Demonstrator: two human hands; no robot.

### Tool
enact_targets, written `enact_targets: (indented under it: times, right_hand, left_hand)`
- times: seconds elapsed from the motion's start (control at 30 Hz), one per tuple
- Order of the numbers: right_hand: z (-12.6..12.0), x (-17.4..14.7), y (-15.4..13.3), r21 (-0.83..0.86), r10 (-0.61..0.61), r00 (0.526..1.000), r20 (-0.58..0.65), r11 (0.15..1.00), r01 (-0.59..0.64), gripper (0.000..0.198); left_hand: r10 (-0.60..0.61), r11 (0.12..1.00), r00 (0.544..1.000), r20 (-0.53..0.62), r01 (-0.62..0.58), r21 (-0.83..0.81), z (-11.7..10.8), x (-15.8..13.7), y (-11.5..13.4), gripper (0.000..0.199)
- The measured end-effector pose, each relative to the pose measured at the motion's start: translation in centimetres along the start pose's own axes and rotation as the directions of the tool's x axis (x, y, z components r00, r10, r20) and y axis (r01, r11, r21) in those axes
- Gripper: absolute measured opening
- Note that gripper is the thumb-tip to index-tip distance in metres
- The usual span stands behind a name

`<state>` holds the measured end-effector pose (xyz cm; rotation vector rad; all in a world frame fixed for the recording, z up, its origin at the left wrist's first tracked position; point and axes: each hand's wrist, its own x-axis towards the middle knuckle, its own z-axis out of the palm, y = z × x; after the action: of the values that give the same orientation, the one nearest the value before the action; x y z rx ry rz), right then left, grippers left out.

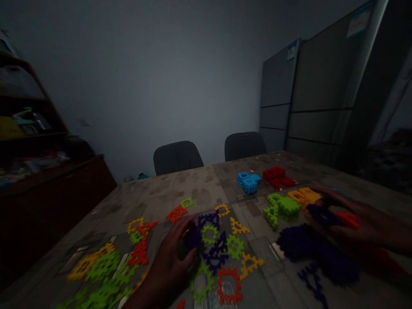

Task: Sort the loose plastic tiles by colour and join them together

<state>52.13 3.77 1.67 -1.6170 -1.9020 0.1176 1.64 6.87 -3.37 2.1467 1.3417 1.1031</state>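
1. Two bare hands, both the wearer's, register in the head view over a patterned table point(193, 184); light is dim and detail limited.
2. Left hand point(170, 253): I find thumb and fingers curled around a dark purple piece point(193, 238), at the left margin of the middle group of toothed plates.
3. Right hand point(373, 221): I note a purple plate point(322, 214) pinched between thumb and fingers. An orange-red piece point(349, 219) sits against the same hand; I cannot tell how it is held.
4. Clearance, right side: tight. A purple pile point(317, 253) lies just on the near side of this hand, a yellow-orange stack point(304, 196) just past its fingertips, contact undetermined. A green stack point(288, 207) adjoins the latter.
5. Clearance, left side: a green ring point(209, 234) and a red-orange frame point(229, 285) lie near the left hand's thumb side; scattered green plates point(104, 264) lie across from its back.
6. Open room: I see a strip of tabletop between middle group and purple pile, and a broader stretch toward the far edge, where two dark chairs point(178, 155) stand. A blue stack point(248, 182) and red stack point(275, 177) interrupt that stretch on the right.
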Motion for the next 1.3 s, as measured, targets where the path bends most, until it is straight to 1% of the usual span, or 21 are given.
enact_targets:
  times: [0.1, 0.17, 0.3, 0.43, 0.6, 0.8, 0.97, 1.03, 1.17, 1.3]
  right_hand:
    - [-0.2, 0.0, 0.8, -0.008, 0.037, 0.99, 0.136, 0.999, -0.036, 0.083]
    - [-0.3, 0.1, 0.8, -0.022, 0.025, 0.981, 0.193, 1.0, -0.021, 0.085]
    - [0.0, 0.4, -0.1, -0.041, -0.014, 0.97, 0.241, 0.999, 0.025, 0.083]
    - [0.7, 0.3, -0.7, -0.01, -0.059, 0.95, 0.308, 0.998, 0.065, 0.083]
    - [1.3, 0.0, -0.1, -0.028, -0.058, 0.938, 0.342, 0.997, 0.072, 0.087]
    - [1.4, 0.5, -0.3, 0.002, -0.056, 0.923, 0.38, 0.998, 0.059, 0.088]
    - [1.6, 0.8, -0.8, -0.003, -0.023, 0.891, 0.454, 1.0, 0.028, 0.091]
    - [1.8, 0.7, -0.6, 0.012, -0.034, 0.877, 0.479, 0.999, 0.032, 0.092]
    - [1.5, 0.3, -0.4, 0.076, -0.079, 0.891, 0.447, 0.996, 0.051, 0.085]
    - [0.8, 0.2, -0.8, 0.117, -0.073, 0.913, 0.402, 0.993, 0.028, 0.071]
  left_hand:
    - [-0.087, 0.996, 0.996, -0.006, 0.086, -0.038, 0.1, 0.0, -0.4, 0.06]
    - [-0.107, 0.993, 0.994, -0.015, 0.106, -0.041, 0.0, 0.1, -0.5, 0.061]
    - [-0.098, 0.995, 0.995, -0.012, 0.097, -0.034, -0.1, 0.3, 0.2, 0.059]
    - [-0.107, 0.994, 0.994, -0.021, 0.107, -0.004, -0.2, 0.3, 0.9, 0.059]
    - [-0.152, 0.988, 0.988, -0.026, 0.153, 0.015, -0.2, 0.4, 1.0, 0.06]
    - [-0.136, 0.99, 0.99, -0.018, 0.137, 0.023, -0.2, 0.3, 1.3, 0.057]
    - [-0.119, 0.993, 0.993, 0.003, 0.119, 0.018, -0.2, 0.3, 1.2, 0.058]
    - [-0.121, 0.993, 0.993, 0.0, 0.12, 0.02, -0.2, 0.2, 1.1, 0.056]
    - [-0.099, 0.995, 0.995, -0.001, 0.099, -0.007, -0.2, 0.1, 0.8, 0.054]
    - [-0.064, 0.998, 0.998, -0.002, 0.065, 0.02, -0.3, 0.1, 0.6, 0.051]
